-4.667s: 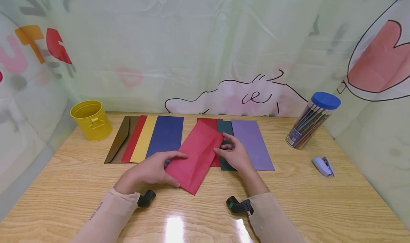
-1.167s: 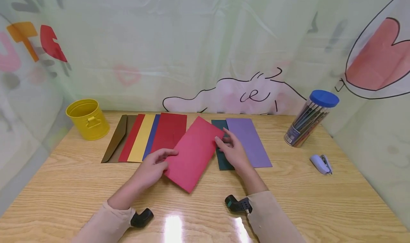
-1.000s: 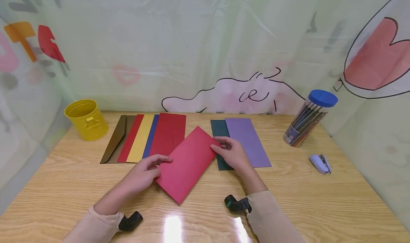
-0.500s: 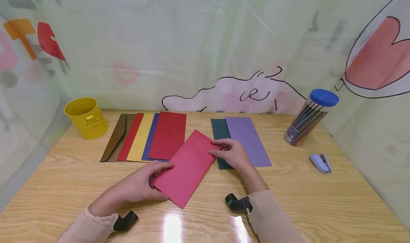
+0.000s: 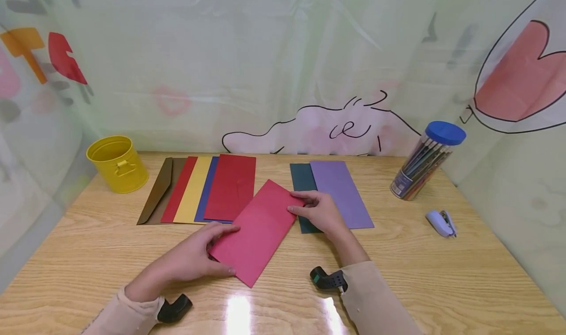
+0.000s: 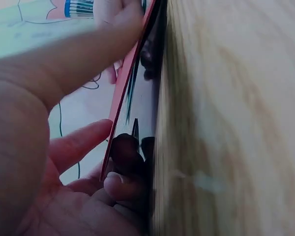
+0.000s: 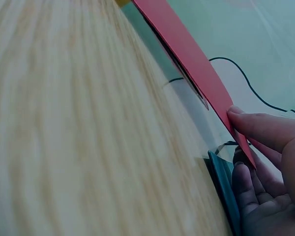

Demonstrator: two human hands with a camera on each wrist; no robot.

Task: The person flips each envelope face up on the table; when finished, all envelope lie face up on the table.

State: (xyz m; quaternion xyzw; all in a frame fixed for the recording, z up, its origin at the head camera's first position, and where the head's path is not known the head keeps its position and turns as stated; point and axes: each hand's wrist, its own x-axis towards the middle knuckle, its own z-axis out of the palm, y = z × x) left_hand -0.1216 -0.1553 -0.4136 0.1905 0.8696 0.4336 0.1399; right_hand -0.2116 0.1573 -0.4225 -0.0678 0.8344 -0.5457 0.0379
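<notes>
I had the pink-red envelope (image 5: 255, 231) lying askew on the tabletop (image 5: 442, 276), just in front of the fanned row of envelopes (image 5: 201, 190). My left hand (image 5: 194, 256) pinched its near corner and my right hand (image 5: 319, 211) its far corner, fingers clamped on both, seemingly to lift it level. The wrist views showed only its raised edge; the fingers beneath were shadowed.

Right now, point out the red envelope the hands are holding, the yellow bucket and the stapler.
Red envelope (image 5: 256, 229), head view, middle of its face.
Yellow bucket (image 5: 118, 170), head view, front wall by the handle.
Stapler (image 5: 438, 222), head view, top of its body.
</notes>
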